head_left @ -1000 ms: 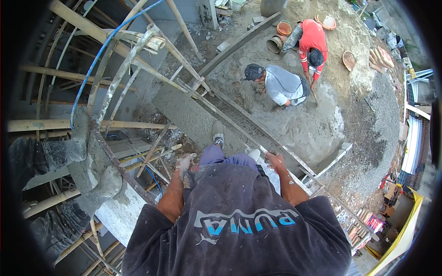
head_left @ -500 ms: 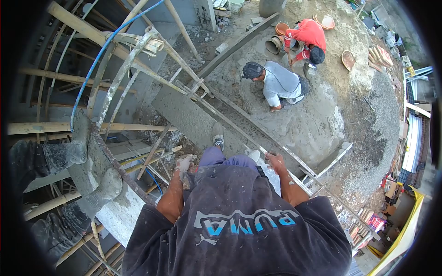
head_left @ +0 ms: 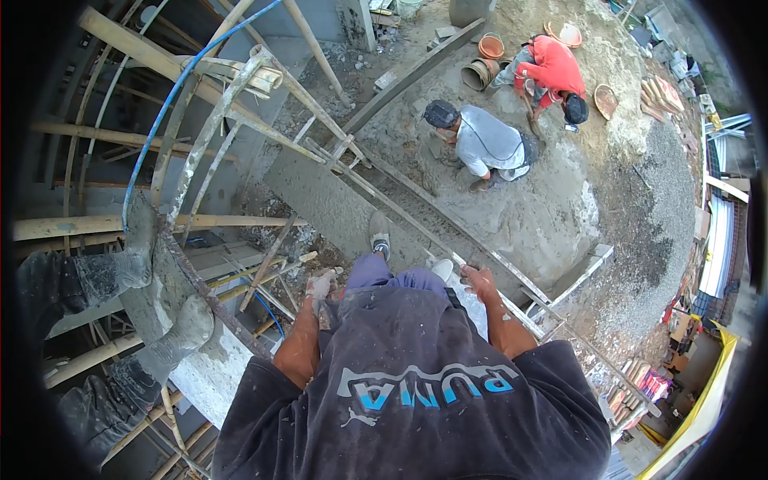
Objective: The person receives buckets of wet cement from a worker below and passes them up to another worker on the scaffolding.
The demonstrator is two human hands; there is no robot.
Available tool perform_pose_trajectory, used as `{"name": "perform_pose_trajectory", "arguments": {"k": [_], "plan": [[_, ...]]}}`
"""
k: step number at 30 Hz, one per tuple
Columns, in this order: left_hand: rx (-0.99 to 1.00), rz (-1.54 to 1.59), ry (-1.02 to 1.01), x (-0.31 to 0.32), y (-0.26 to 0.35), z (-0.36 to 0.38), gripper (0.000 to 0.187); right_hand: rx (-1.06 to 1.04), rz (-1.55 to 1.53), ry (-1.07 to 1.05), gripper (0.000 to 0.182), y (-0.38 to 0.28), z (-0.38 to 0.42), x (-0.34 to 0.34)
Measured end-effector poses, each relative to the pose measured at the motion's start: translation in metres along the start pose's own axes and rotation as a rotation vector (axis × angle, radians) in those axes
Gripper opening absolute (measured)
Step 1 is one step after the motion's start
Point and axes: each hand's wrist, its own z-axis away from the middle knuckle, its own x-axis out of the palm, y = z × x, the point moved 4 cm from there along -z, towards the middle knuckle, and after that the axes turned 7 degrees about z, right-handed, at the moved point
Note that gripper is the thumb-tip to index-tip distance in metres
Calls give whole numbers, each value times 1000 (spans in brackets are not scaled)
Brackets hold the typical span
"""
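Note:
My left hand (head_left: 322, 285), pale with cement dust, is beside my left thigh, its fingers curled; what they hold, if anything, is hidden. On the other side, my right hand (head_left: 479, 282) has its bent fingers closed at the edge of a long wooden rail (head_left: 438, 242), beside my right thigh. Between the hands are my purple trousers (head_left: 370, 272) and dark shirt (head_left: 424, 384). One shoe (head_left: 379, 232) stands on a wet concrete strip (head_left: 312, 200). Beyond the rail runs a narrow trough (head_left: 408, 210) between boards.
A person in grey (head_left: 492, 140) crouches on wet cement; a person in red (head_left: 552, 76) bends behind, near buckets (head_left: 480, 74). Bamboo scaffolding (head_left: 152, 60) and a blue hose (head_left: 172, 96) fill the left. Another person's muddy boots (head_left: 132, 268) stand at far left. Gravel (head_left: 656, 232) lies right.
The person in red has shifted right and slightly down. The person in grey has raised the torso slightly and moved an arm. My two hands have hardly moved.

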Motion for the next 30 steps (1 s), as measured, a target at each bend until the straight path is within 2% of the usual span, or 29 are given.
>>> {"name": "perform_pose_trajectory", "arguments": {"k": [11, 14, 17, 20, 30], "plan": [[-16, -78, -43, 3, 10, 6, 19, 11, 1, -14, 54, 5, -4, 1], [52, 29, -47, -2, -8, -16, 19, 14, -5, -13, 53, 6, -4, 0], [53, -5, -32, -4, -12, -23, 20, 2, -2, -8, 53, 3, -2, 0], [45, 49, 24, 4, 4, 5, 22, -28, -23, 6, 58, 4, -4, 0], [28, 28, 5, 1, 0, 7, 25, 21, 10, 15, 47, -2, 0, 2]]}}
